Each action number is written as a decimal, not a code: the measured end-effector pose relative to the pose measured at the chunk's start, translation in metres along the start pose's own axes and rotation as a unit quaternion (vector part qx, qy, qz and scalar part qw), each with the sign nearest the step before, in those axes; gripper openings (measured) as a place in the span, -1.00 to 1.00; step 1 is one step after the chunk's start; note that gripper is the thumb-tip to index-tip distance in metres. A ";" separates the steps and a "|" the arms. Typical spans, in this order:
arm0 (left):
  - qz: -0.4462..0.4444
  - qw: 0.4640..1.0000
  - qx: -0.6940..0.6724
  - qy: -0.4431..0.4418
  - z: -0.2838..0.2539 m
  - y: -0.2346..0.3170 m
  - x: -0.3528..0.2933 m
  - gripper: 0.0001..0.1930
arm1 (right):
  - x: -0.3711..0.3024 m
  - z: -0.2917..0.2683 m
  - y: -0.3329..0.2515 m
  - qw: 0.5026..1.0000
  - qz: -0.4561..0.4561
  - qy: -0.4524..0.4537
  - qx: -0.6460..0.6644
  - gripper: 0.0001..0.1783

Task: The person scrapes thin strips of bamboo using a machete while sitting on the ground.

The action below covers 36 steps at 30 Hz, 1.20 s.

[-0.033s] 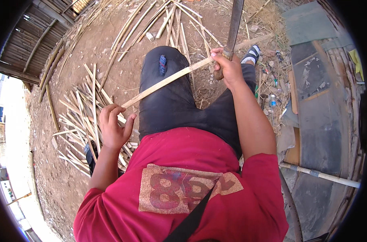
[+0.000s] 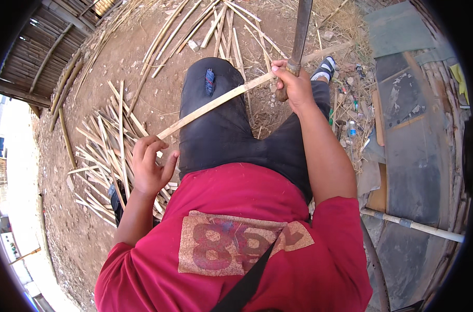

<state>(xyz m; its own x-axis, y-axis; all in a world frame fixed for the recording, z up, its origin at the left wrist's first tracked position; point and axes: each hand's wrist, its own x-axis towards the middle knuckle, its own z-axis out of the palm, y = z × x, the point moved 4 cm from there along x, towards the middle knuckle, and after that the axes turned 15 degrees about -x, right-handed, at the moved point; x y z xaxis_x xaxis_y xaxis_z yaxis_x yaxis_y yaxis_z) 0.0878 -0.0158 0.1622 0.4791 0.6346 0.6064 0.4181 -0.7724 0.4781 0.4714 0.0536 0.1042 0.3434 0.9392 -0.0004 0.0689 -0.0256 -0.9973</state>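
A long pale bamboo strip [image 2: 215,103] lies slanted across my black-trousered thigh [image 2: 221,130]. My left hand [image 2: 150,167] has its curled fingers on the strip's near end, by a heap of split bamboo. My right hand [image 2: 294,86] is closed around the wooden handle of a long dark-bladed knife [image 2: 301,31]. The blade points up and away from me, and the strip's far end meets it at my thumb. My red shirt fills the lower part of the view.
Split bamboo strips [image 2: 109,156] lie heaped on the dirt at my left, with more strips [image 2: 215,26] ahead. A sandalled foot [image 2: 325,67] shows beyond my right hand. Grey sheets and boards [image 2: 418,130], a small bottle [image 2: 352,130] and a pale pipe [image 2: 413,224] are on the right.
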 end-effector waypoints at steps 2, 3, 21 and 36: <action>-0.155 0.936 -0.260 -0.180 0.019 0.005 0.001 -0.83 | 0.002 0.006 -0.005 1.000 -0.017 -0.008 -0.016 -0.75; -0.179 0.901 -0.314 -0.238 0.028 0.009 0.004 -0.84 | 0.001 0.008 -0.007 0.999 -0.022 -0.010 -0.025 -0.74; -0.256 0.763 -0.485 -0.343 0.049 0.016 0.021 -0.80 | -0.016 0.002 -0.003 0.999 -0.005 -0.004 -0.033 -0.77; -0.359 0.660 -0.426 -0.505 0.031 -0.006 -0.015 -0.55 | -0.012 0.008 0.004 1.000 0.008 -0.012 -0.023 -0.74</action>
<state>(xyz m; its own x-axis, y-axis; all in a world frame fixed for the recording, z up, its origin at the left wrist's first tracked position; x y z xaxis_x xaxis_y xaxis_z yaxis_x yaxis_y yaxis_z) 0.1026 -0.0200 0.1307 0.8433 0.2053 -0.4967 0.4376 0.2743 0.8563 0.4603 0.0451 0.0997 0.3218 0.9466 -0.0186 0.1072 -0.0559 -0.9927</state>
